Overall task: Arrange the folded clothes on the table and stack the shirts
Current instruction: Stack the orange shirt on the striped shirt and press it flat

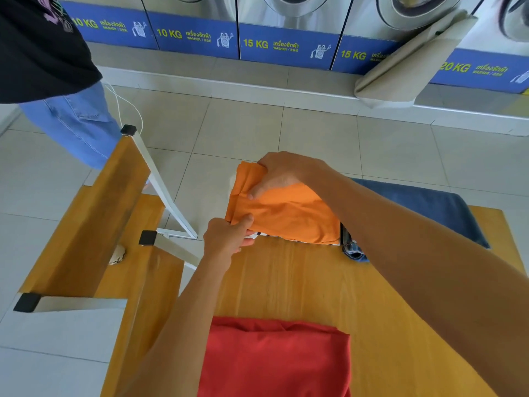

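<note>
Hands: both were clamped on the orange shirt (282, 216) at the far-left part of the table (286, 282).
R hand (279, 173): was curled over the shirt's far-left corner, fingers wrapped round the far edge, thumb pressed onto the top cloth.
L hand (227, 239): was closed on the shirt's near-left corner; thumb was laid on top, fingers tucked under the fold, so the cloth was pinched.
Washers (289, 30): a row was seen along the far wall, w/ blue panels marked 10 KG, 15 KG, 20 KG.
Table: wooden top, seen from above; all folded clothes were laid on it.
Bench (86, 224): wooden, w/ white metal legs, was placed just left of the table.
Bystander (57, 81): black top & blue jeans were seen at far left; only part was in view.
Red shirt (274, 359): folded, was laid at the table's near edge, well apart from the orange one.
Navy cloth (429, 204): folded, was laid at the far-right part, partly hidden by the R arm.
Orange shirt: folded, was set on top of a striped garment (289, 239), of which only a thin edge showed.
Denim item (353, 249): was tucked just right of the orange shirt; shape couldn't be told.
</note>
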`<state>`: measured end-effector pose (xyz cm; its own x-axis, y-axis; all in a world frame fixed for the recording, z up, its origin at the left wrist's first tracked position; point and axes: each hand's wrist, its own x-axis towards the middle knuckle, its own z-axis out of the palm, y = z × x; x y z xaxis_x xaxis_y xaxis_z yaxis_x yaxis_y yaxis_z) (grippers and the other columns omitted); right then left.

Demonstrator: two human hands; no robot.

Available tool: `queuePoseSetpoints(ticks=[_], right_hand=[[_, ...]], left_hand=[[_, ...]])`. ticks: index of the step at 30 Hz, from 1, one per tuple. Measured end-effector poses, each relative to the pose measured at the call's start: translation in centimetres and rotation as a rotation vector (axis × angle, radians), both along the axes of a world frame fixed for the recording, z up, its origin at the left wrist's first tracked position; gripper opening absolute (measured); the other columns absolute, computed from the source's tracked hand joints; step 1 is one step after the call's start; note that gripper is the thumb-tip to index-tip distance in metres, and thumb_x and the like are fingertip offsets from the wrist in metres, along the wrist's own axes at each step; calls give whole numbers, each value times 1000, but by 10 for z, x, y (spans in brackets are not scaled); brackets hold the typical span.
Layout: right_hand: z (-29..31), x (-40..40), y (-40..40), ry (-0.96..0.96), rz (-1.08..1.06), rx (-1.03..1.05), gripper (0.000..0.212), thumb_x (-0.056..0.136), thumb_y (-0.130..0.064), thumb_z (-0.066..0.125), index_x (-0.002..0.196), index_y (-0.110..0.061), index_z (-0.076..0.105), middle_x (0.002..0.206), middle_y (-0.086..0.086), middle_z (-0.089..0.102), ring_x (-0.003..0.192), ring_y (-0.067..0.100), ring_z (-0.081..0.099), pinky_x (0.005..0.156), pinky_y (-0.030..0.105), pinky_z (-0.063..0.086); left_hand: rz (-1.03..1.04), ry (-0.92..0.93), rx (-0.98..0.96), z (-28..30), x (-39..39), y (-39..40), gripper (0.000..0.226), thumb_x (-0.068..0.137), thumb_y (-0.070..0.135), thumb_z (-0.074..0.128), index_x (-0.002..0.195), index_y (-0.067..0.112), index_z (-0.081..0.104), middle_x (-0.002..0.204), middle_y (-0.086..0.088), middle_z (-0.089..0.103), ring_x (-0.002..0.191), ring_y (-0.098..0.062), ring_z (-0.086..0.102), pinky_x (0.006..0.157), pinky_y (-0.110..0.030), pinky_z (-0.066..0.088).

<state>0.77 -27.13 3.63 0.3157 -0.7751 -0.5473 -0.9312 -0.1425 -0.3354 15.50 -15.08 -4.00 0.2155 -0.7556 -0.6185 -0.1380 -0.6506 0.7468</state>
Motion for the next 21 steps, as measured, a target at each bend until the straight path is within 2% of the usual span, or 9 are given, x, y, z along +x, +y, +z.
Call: queuePoseSetpoints(ticks=[4, 6, 9, 13, 15, 17, 18, 19, 21], right_hand=[[7, -4, 10, -113, -33, -63, 71, 70, -62, 72, 133, -34, 54, 127, -5, 61, 114, 22, 56, 88, 37, 46], [17, -10, 13, -141, -28, -139, 58, 78, -58, 69, 128, -32, 57, 123, -5, 62, 108, 20, 56, 82, 33, 42], [39, -20, 18, -128, 11, -216, 46, 84, -56, 66, 121, -30, 62, 115, -4, 65, 103, 20, 59, 80, 33, 44], [71, -28, 28, -209, -2, -250, 43, 86, -54, 66, 118, -27, 63, 107, -8, 63, 95, 14, 56, 78, 30, 42], [85, -29, 31, -331, -110, -236, 40, 83, -50, 70, 114, -25, 65, 106, -9, 67, 97, 13, 63, 81, 32, 50], [96, -27, 33, -502, -253, -179, 38, 81, -44, 73, 113, -25, 67, 107, -8, 71, 99, 11, 66, 90, 34, 53], [99, -25, 33, -586, -317, -148, 37, 81, -41, 74, 114, -26, 68, 108, -8, 71, 100, 10, 66, 93, 34, 53], [101, -23, 34, -665, -375, -125, 34, 81, -38, 75, 113, -27, 69, 108, -9, 72, 101, 10, 67, 94, 34, 53], [100, -23, 38, -825, -503, -103, 26, 81, -31, 76, 107, -30, 72, 103, -10, 75, 98, 11, 69, 90, 33, 55]], left_hand=[[22, 69, 16, 1, 5, 6, 44, 78, 53, 72, 100, 17, 62, 88, 4, 75, 67, -9, 73, 67, -31, 55], [12, 96, 5, 4, 4, 10, 44, 76, 56, 73, 98, 19, 64, 89, 6, 76, 70, -9, 74, 66, -30, 54], [-43, 114, -6, 11, 2, 14, 51, 70, 60, 75, 101, 19, 66, 90, 6, 76, 75, -8, 74, 67, -28, 54], [-254, 164, 33, 19, -3, 22, 70, 57, 70, 75, 106, 21, 65, 97, 6, 76, 82, -7, 74, 76, -31, 58], [-407, 233, 102, 19, -12, 29, 84, 55, 74, 76, 117, 20, 63, 103, 5, 75, 91, -9, 73, 83, -35, 59], [-496, 404, 175, 15, -25, 38, 100, 54, 72, 78, 133, 17, 50, 117, -5, 70, 104, -17, 69, 92, -41, 56], [-458, 560, 193, 11, -31, 43, 104, 55, 68, 80, 139, 19, 43, 124, -12, 66, 113, -23, 65, 97, -45, 52], [-346, 755, 195, 8, -36, 45, 103, 55, 62, 83, 139, 23, 38, 129, -18, 62, 119, -29, 60, 102, -49, 47], [4, 1139, 135, 5, -40, 43, 96, 58, 50, 86, 138, 23, 41, 133, -21, 59, 125, -37, 55, 106, -54, 42]])
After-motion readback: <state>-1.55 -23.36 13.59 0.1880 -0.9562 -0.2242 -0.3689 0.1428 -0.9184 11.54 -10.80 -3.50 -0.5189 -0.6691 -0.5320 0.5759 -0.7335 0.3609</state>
